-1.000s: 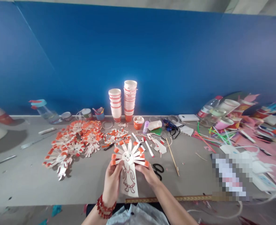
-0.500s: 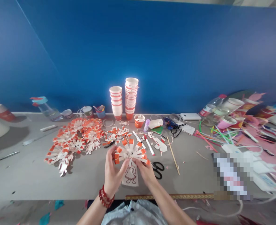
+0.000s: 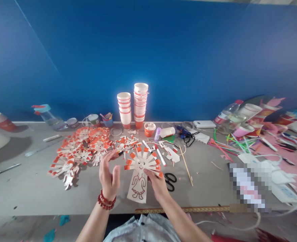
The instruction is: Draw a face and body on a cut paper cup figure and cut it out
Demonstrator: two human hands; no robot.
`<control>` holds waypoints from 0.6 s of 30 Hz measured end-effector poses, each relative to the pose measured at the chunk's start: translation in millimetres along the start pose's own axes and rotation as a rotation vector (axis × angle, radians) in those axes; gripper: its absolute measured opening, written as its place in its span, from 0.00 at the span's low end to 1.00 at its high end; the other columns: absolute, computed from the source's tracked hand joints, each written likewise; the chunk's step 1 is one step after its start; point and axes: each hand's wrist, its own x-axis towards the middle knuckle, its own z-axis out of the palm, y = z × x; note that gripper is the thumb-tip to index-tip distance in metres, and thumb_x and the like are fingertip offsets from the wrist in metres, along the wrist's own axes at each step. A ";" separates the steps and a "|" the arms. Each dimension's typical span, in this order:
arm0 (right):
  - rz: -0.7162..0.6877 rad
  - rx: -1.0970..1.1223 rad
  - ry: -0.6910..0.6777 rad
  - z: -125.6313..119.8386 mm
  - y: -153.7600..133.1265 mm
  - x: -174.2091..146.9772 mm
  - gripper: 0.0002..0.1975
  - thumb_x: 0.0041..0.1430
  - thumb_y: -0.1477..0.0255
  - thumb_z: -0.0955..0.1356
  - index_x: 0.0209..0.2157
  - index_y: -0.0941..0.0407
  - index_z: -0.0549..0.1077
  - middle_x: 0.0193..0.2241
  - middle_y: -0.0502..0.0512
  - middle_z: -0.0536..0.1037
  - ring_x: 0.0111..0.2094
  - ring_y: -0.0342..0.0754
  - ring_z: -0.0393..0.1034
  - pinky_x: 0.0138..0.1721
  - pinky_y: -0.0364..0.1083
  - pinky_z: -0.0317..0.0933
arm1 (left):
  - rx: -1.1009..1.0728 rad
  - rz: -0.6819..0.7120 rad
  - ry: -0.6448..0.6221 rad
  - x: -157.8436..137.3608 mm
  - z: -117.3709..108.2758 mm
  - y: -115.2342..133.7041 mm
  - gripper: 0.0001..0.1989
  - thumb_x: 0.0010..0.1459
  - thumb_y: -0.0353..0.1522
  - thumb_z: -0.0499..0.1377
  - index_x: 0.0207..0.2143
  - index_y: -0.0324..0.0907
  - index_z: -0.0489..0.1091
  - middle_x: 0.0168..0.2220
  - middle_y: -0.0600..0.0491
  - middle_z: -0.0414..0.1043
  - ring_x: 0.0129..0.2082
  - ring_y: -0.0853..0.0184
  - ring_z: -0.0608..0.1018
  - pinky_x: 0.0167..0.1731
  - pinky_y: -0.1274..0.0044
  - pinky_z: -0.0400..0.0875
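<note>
A paper doll [image 3: 140,163] faces me, with a smiling round face ringed by white strips with orange ends. Below the face hangs a white paper piece [image 3: 137,189] with a dress, arms and feet drawn on it. My right hand [image 3: 159,184] pinches the doll near the lower right of its face. To the left, my left hand [image 3: 109,176] is raised off the doll, fingers apart and holding nothing. Black-handled scissors [image 3: 170,182] lie just beyond my right hand, their blades hidden. Similar paper dolls [image 3: 84,149] lie heaped on the left.
Two stacks of paper cups [image 3: 140,107] stand against the blue wall. Markers [image 3: 160,157], a glue stick [image 3: 157,134], a glue gun [image 3: 185,131] and a wooden stick [image 3: 186,166] lie mid-table. Bottles, pipe cleaners and a power strip [image 3: 261,174] crowd the right side.
My left hand has let go of the doll and moved left, its fingers opening. The doll stays in my right hand, its drawn lower part now more fully visible.
</note>
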 end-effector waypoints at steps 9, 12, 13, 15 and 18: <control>0.042 0.037 0.007 2.3 -4.2 -3.6 0.12 0.44 0.65 0.76 0.30 0.57 0.82 0.29 0.55 0.83 0.34 0.55 0.76 0.36 0.47 0.67 | -0.277 -0.344 -0.199 -6.7 5.9 -5.9 0.19 0.68 0.45 0.50 0.51 0.44 0.70 0.47 0.44 0.76 0.40 0.60 0.80 0.43 0.69 0.74; 0.065 0.062 -0.003 1.0 -6.1 -3.6 0.10 0.44 0.65 0.77 0.26 0.57 0.81 0.26 0.54 0.82 0.32 0.55 0.76 0.37 0.49 0.68 | -0.558 -0.536 -0.179 -21.6 6.5 -9.4 0.23 0.64 0.49 0.55 0.49 0.41 0.72 0.44 0.44 0.77 0.38 0.60 0.80 0.37 0.72 0.75; 0.068 0.073 -0.019 0.8 -6.0 -3.4 0.11 0.44 0.64 0.77 0.27 0.57 0.81 0.26 0.55 0.82 0.32 0.55 0.76 0.38 0.49 0.68 | -0.613 -0.625 -0.234 -26.7 7.1 -8.6 0.22 0.60 0.47 0.61 0.47 0.40 0.74 0.42 0.45 0.78 0.36 0.61 0.80 0.35 0.74 0.75; 0.065 0.092 -0.064 1.1 -5.3 -3.3 0.13 0.45 0.63 0.77 0.30 0.57 0.82 0.29 0.56 0.83 0.34 0.56 0.77 0.41 0.51 0.69 | -0.681 -0.799 -0.360 -35.0 9.1 -4.6 0.21 0.52 0.43 0.69 0.43 0.39 0.76 0.37 0.46 0.80 0.32 0.62 0.80 0.33 0.75 0.74; 0.040 0.088 -0.117 3.1 -4.9 -4.4 0.17 0.46 0.61 0.77 0.36 0.57 0.82 0.36 0.58 0.84 0.42 0.59 0.78 0.49 0.54 0.68 | -0.730 -0.945 -0.429 -41.7 12.8 2.8 0.20 0.48 0.41 0.72 0.41 0.39 0.78 0.37 0.46 0.81 0.36 0.59 0.81 0.40 0.71 0.76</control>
